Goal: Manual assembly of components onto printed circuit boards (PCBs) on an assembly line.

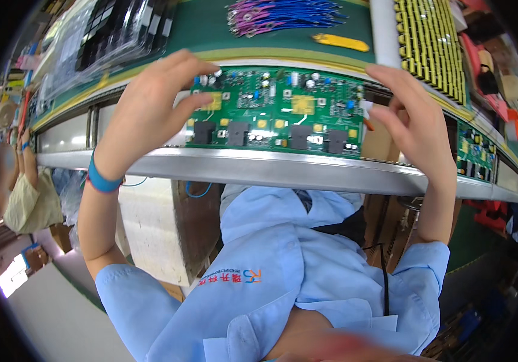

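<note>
A green circuit board (262, 123), made of two matching halves, lies on the metal-edged rail in front of me. Black blocks, yellow-taped parts and small capacitors cover it. My left hand (153, 105) is over the board's left end, thumb and index finger apart, the thumb tip by a yellow-taped part (213, 101). At the right end is my right hand (413, 114), its fingers curved and spread beside a small white piece (366, 105) at the board's edge. Neither hand visibly grips anything; whether the fingertips touch the board, I cannot tell.
Behind the rail, a green bench carries a bundle of blue and pink wires (283, 15) and a yellow cutter-like tool (340, 42). Rows of yellow-and-black parts (431, 51) stand at right, clear plastic trays (126, 30) at left. Another board (476, 151) sits farther right along the rail.
</note>
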{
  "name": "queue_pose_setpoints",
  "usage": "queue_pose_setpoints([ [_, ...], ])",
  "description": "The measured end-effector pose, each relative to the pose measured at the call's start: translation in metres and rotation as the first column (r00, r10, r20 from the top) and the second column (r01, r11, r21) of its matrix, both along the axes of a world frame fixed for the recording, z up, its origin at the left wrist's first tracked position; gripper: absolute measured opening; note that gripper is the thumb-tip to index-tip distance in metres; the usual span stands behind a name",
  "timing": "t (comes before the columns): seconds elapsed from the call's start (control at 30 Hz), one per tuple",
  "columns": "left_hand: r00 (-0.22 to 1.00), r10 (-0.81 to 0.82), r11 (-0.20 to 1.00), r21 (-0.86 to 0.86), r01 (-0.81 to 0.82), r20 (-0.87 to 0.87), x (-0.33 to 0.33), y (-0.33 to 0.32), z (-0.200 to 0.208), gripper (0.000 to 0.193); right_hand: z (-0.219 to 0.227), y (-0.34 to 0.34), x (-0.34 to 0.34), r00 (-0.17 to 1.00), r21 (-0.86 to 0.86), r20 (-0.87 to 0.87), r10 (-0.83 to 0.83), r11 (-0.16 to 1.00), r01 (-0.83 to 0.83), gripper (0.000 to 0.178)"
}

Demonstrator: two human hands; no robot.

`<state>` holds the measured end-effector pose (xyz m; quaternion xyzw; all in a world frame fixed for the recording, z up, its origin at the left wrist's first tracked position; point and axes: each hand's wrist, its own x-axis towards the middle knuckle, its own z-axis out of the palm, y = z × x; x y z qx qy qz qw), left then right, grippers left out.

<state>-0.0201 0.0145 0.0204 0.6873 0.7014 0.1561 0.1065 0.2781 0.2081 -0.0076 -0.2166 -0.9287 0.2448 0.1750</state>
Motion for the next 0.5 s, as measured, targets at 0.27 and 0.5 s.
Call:
queue_pose_setpoints([
  [0.27, 0.942, 0.028, 0.897, 0.423, 0.125, -0.336, -0.013, 0.16, -0.071, 0.03, -0.01, 0.096, -0.034, 0.98, 0.171, -0.095, -0.174, 0.967, 0.188, 0.041],
  [0.5, 0.907, -0.035, 0.916, 0.349, 0.196, -0.42, -0.011, 0.182, -0.069, 0.014, -0.01, 0.208, -0.076, 0.966, 0.436, -0.133, -0.22, 0.863, 0.256, 0.045],
])
